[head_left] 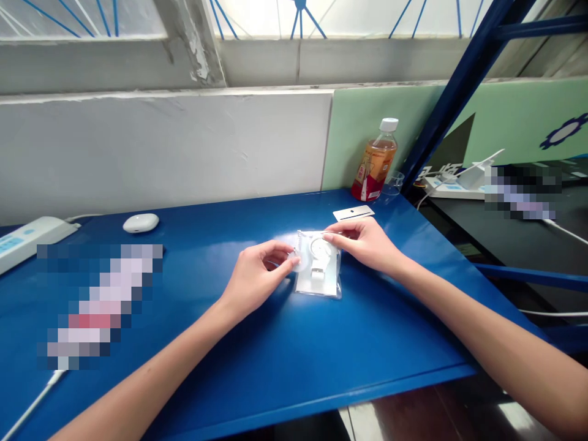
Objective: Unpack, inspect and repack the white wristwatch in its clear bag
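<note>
A clear plastic bag (pixel 321 278) with a white part inside lies on the blue table (pixel 294 355) near its middle. My left hand (pixel 257 275) is curled, its fingertips pinching a small round pale piece (pixel 296 262) at the bag's left edge. My right hand (pixel 365 242) rests at the bag's upper right corner, thumb and fingers pinched on the plastic there. A white card (pixel 353 212) with a small hole lies just behind my right hand.
A bottle of amber drink (pixel 376 162) with a white cap stands at the back right, a small clear cup (pixel 392 182) beside it. A white oval case (pixel 140 222) and a white power strip (pixel 27 239) lie at the left. A blue shelf post (pixel 459 86) rises at the right.
</note>
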`<state>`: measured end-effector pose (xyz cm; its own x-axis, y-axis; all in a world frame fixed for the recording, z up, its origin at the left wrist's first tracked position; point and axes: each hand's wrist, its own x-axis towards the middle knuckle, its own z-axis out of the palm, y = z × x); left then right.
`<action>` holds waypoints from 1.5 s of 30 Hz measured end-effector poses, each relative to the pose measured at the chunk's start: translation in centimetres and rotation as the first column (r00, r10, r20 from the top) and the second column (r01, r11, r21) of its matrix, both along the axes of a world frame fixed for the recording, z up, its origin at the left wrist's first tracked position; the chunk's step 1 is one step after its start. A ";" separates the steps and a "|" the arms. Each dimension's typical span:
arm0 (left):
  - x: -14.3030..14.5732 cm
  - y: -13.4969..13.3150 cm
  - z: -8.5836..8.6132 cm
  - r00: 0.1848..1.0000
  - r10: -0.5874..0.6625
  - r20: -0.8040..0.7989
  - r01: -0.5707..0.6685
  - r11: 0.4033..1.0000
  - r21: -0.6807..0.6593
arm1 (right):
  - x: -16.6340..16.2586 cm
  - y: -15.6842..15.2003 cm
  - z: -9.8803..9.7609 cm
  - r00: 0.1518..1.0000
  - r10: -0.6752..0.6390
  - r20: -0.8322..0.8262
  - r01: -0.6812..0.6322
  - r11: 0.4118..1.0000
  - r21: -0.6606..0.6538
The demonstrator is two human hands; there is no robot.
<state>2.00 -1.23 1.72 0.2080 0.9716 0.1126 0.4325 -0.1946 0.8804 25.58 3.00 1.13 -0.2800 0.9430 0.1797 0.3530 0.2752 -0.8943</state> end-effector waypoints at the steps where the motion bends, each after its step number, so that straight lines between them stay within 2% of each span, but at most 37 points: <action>1: -0.1 0.0 0.1 1.000 0.025 -0.019 -0.025 1.000 0.012 | 0.1 0.1 -0.2 0.999 -0.019 0.043 0.019 1.000 0.015; 5: -0.5 0.2 0.0 0.984 0.093 -0.149 -0.078 0.992 0.098 | 0.2 0.4 -0.9 0.979 -0.074 0.188 0.053 0.992 0.115; 10: -0.9 0.3 -0.8 0.933 0.068 -0.354 0.009 0.977 0.211 | -0.1 0.1 -1.5 0.942 -0.134 0.309 0.049 0.962 0.268; 14: -1.1 0.4 -1.2 0.884 0.079 -0.460 0.076 0.948 0.309 | 0.1 0.1 -1.5 0.887 -0.246 0.391 0.082 0.917 0.391; 16: -1.1 0.5 -1.3 0.869 0.075 -0.489 0.091 0.947 0.307 | 0.5 0.3 -1.1 0.884 -0.228 0.409 0.024 0.895 0.446; 17: -1.2 0.5 -1.3 0.863 0.072 -0.500 0.094 0.949 0.300 | 0.8 0.3 -0.8 0.888 -0.176 0.424 -0.044 0.887 0.460; 20: -1.2 0.6 -1.4 0.856 0.073 -0.512 0.100 0.948 0.302 | 1.4 0.4 0.2 0.850 0.071 0.521 -0.325 0.850 0.414; 22: -1.1 0.5 -1.5 0.860 0.078 -0.504 0.099 0.944 0.315 | 1.5 0.3 0.7 0.802 0.166 0.573 -0.423 0.836 0.349; 24: -1.0 0.4 -1.4 0.869 0.054 -0.491 0.124 0.938 0.322 | 1.4 0.1 0.7 0.789 0.191 0.584 -0.437 0.843 0.314; 26: -0.9 0.2 -1.3 0.867 -0.023 -0.498 0.205 0.927 0.315 | 1.2 -0.1 0.4 0.799 0.192 0.570 -0.426 0.849 0.311; 29: -0.7 -0.1 -1.3 0.817 -0.166 -0.552 0.366 0.889 0.274 | 0.7 -0.2 -0.4 0.815 0.199 0.544 -0.425 0.844 0.328; 31: -0.7 -0.1 -1.4 0.785 -0.215 -0.580 0.423 0.871 0.249 | 0.4 -0.3 -0.8 0.820 0.205 0.535 -0.429 0.838 0.336; 35: -0.8 0.0 -1.7 0.774 -0.229 -0.591 0.430 0.875 0.224 | 0.2 -0.5 -0.6 0.804 0.208 0.557 -0.446 0.831 0.334; 40: -0.9 0.2 -1.7 0.774 -0.227 -0.591 0.420 0.883 0.210 | 0.6 -0.7 0.5 0.729 0.247 0.638 -0.531 0.793 0.300; 45: -0.8 0.2 -1.6 0.783 -0.233 -0.577 0.403 0.897 0.184 | 0.6 -0.6 1.3 0.679 0.235 0.696 -0.536 0.806 0.251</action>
<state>1.17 -1.06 0.17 0.6076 0.7802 0.1485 0.6780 -0.6069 0.4146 26.17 2.41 2.43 -0.7859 0.5965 0.1630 0.5407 0.7908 -0.2870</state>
